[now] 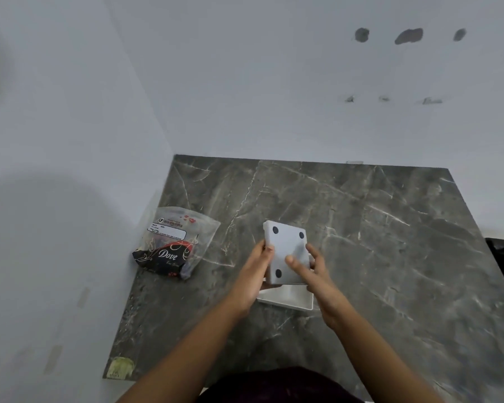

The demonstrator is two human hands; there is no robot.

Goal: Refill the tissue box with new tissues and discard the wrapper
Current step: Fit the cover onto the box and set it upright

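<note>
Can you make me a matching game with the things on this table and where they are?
Things:
1. white panel with black dots
2. tissue pack in its wrapper
3. white tray
4. yellowish sticker

Places:
A. near left corner of the table
B. lying on the table under the hands
C. held up between the left hand and right hand
D. lying by the left wall

Pairs: 1-C, 2-D, 3-B, 4-A

tissue box [287,251]: white, black dots | table [361,242]: grey, pale veins | wrapper [172,242]: clear, black-red
</note>
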